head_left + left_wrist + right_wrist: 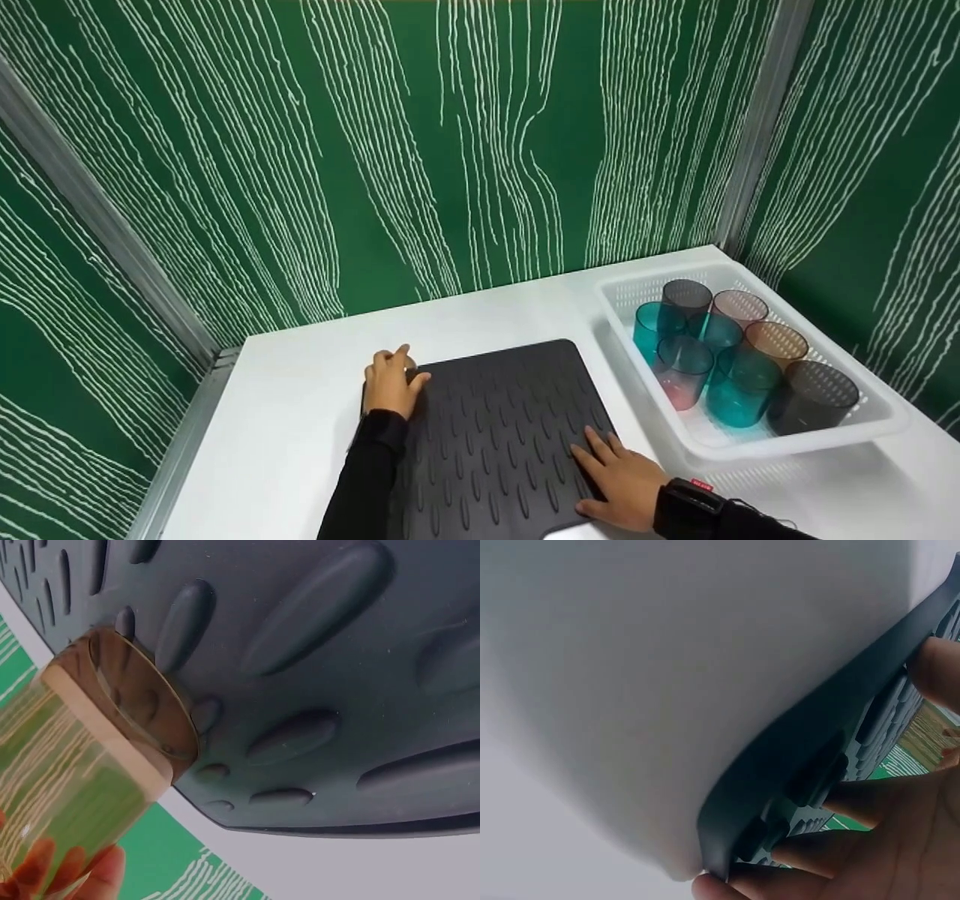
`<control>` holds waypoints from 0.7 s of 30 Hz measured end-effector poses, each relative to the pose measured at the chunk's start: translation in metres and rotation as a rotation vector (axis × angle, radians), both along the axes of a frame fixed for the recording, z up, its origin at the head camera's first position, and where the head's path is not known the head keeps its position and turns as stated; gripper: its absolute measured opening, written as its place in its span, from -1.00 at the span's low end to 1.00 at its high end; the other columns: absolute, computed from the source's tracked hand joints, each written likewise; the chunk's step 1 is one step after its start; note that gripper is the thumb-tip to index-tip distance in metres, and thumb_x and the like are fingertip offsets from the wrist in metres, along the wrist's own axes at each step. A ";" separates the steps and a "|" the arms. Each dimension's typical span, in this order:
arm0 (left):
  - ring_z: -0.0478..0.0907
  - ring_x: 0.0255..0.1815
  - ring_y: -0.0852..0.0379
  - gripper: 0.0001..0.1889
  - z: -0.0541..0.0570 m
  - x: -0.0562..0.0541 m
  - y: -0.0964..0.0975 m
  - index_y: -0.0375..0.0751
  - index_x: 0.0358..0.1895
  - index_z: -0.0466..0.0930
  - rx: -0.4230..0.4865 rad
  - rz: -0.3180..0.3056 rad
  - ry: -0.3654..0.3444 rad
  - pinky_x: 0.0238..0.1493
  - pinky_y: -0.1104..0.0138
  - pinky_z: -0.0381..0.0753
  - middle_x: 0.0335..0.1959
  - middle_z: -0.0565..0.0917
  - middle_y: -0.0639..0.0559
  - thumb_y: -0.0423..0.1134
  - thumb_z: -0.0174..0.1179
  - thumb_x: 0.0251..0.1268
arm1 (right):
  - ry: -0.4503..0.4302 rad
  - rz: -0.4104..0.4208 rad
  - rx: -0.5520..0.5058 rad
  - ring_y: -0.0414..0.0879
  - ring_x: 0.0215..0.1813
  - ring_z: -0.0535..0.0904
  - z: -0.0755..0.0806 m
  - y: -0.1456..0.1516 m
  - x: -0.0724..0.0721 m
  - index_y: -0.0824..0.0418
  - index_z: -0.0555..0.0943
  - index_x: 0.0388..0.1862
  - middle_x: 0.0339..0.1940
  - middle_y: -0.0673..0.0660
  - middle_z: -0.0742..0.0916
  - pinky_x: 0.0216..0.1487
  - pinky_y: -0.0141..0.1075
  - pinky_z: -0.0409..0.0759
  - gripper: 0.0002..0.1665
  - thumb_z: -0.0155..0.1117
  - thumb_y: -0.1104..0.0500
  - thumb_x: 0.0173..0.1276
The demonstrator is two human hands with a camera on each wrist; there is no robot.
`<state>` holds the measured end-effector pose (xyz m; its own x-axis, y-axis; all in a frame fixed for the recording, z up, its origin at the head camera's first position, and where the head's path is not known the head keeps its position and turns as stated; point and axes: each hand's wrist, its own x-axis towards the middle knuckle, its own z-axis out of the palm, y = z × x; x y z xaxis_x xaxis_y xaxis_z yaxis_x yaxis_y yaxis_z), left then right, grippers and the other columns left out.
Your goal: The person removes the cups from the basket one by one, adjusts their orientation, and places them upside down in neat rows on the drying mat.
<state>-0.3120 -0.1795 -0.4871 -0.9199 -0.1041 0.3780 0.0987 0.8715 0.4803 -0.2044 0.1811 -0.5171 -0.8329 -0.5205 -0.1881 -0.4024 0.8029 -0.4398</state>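
Observation:
My left hand (391,382) is at the far left corner of a dark ridged drying mat (502,427). It holds a clear amber cup (124,701); its fingertips show through the cup in the left wrist view. One round end of the cup is at the mat, but I cannot tell whether it is the mouth. In the head view the hand mostly hides the cup. My right hand (626,480) rests with spread fingers on the mat's right edge. In the right wrist view its fingers (817,851) lie along the ridges, and the thumb is by the corner.
A white plastic basket (697,450) stands right of the mat with several tinted cups in it, including a teal cup (742,390) and a grey cup (814,401). Both are on a white table (285,390). Green walls (487,150) with white lines enclose the back and sides.

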 end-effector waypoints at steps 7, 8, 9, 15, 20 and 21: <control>0.49 0.43 -0.66 -0.27 -0.001 0.004 -0.002 -0.41 0.58 0.51 0.040 -0.003 -0.011 0.50 -0.39 0.52 0.43 0.49 -0.62 -0.20 0.54 0.46 | 0.012 0.011 -0.010 0.75 0.68 0.27 -0.011 0.002 -0.003 0.40 0.41 0.70 0.77 0.60 0.34 0.55 0.53 0.38 -0.01 0.48 -0.16 0.57; 0.47 0.44 -0.68 -0.25 -0.002 0.004 -0.003 -0.41 0.60 0.48 0.045 -0.005 -0.009 0.50 -0.40 0.51 0.45 0.47 -0.63 -0.20 0.53 0.47 | 0.016 0.013 -0.010 0.75 0.68 0.28 -0.013 0.003 -0.003 0.40 0.41 0.71 0.77 0.60 0.34 0.55 0.53 0.39 -0.01 0.48 -0.17 0.56; 0.47 0.44 -0.68 -0.24 -0.002 0.005 -0.002 -0.41 0.62 0.46 0.048 -0.004 -0.008 0.51 -0.41 0.50 0.45 0.46 -0.63 -0.19 0.52 0.48 | 0.017 0.013 -0.011 0.74 0.68 0.28 -0.015 0.003 -0.004 0.39 0.41 0.71 0.77 0.59 0.34 0.55 0.53 0.40 0.00 0.48 -0.18 0.56; 0.46 0.43 -0.75 -0.24 -0.005 0.005 0.000 -0.42 0.67 0.38 0.065 -0.003 -0.026 0.51 -0.46 0.48 0.43 0.46 -0.63 -0.17 0.42 0.57 | 0.024 0.006 -0.008 0.74 0.68 0.29 -0.013 0.002 -0.003 0.39 0.42 0.70 0.76 0.60 0.36 0.52 0.54 0.42 0.00 0.50 -0.17 0.54; 0.40 0.53 -0.75 -0.23 0.005 0.010 -0.001 -0.45 0.68 0.34 0.077 -0.020 -0.050 0.61 -0.44 0.41 0.52 0.43 -0.64 -0.19 0.40 0.56 | 0.036 0.002 -0.006 0.75 0.67 0.29 -0.007 0.000 -0.002 0.41 0.43 0.69 0.74 0.62 0.38 0.52 0.55 0.42 -0.03 0.50 -0.13 0.55; 0.38 0.55 -0.75 -0.23 0.007 0.011 -0.001 -0.47 0.67 0.35 0.077 -0.023 -0.047 0.63 -0.44 0.38 0.54 0.43 -0.65 -0.19 0.41 0.55 | 0.038 -0.002 -0.007 0.75 0.67 0.29 -0.006 0.000 -0.003 0.41 0.43 0.69 0.74 0.61 0.38 0.52 0.55 0.41 -0.03 0.50 -0.13 0.54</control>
